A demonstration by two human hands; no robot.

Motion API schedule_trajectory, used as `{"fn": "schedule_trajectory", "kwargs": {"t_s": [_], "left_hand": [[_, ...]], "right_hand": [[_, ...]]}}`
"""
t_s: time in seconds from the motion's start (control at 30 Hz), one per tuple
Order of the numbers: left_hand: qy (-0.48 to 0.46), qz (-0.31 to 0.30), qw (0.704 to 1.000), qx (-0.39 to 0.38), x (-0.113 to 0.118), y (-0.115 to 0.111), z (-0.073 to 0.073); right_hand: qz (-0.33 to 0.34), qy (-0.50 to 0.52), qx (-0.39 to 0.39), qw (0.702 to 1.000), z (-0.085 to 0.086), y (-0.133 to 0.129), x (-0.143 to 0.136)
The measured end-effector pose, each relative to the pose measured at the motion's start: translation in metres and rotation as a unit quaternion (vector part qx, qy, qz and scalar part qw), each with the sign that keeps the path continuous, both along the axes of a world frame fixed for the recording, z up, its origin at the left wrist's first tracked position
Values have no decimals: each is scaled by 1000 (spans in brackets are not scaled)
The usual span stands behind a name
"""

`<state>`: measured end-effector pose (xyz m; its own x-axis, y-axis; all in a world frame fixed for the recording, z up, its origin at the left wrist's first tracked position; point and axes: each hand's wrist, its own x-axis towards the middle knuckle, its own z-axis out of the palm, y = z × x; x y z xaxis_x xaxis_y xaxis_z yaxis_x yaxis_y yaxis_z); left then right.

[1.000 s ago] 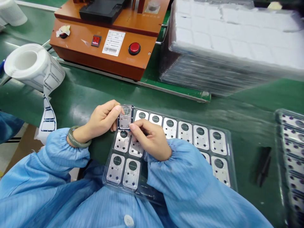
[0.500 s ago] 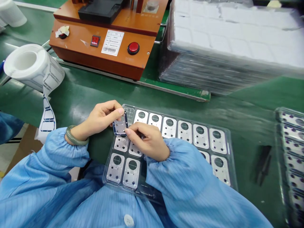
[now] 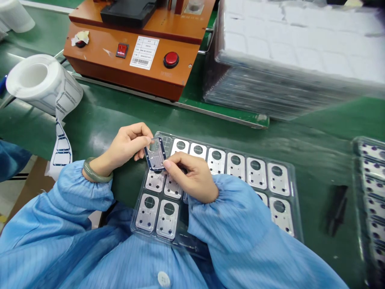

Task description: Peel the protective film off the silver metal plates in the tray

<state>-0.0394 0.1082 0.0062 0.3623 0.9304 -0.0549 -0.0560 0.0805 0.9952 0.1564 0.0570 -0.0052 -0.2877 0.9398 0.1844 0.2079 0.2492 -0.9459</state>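
A small metal plate [image 3: 156, 156] with a dark blue border and a round hole at its top is held tilted above the upper left part of a clear tray [image 3: 237, 148]. My left hand [image 3: 129, 144], with a green bangle at the wrist, pinches its upper left corner. At its lower right edge, the thumb and fingertips of my right hand [image 3: 192, 174] grip the plate. Silver plates [image 3: 167, 218] with round holes lie in rows in the tray; my right hand and sleeve cover several. The top left pocket shows no plate.
An orange machine [image 3: 126, 56] with red buttons stands behind. A roll of stickers [image 3: 45, 84] trails its strip at the left. Stacked trays [image 3: 279, 80] rise at the back right. Black tweezers [image 3: 337, 210], blurred, and another filled tray [image 3: 373, 192] lie at the right.
The held plate has turned to show more of its face, including the round hole. My left fingers have shifted up and left to its corner. The view has moved slightly.
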Motion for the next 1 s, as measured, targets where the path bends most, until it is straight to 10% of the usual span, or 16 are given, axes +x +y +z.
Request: {"fn": "schedule_trajectory", "kwargs": {"t_s": [1.0], "left_hand": [[39, 48, 998, 26, 7, 1, 2]], "right_hand": [[-58, 43, -89, 993, -6, 3, -2]]}}
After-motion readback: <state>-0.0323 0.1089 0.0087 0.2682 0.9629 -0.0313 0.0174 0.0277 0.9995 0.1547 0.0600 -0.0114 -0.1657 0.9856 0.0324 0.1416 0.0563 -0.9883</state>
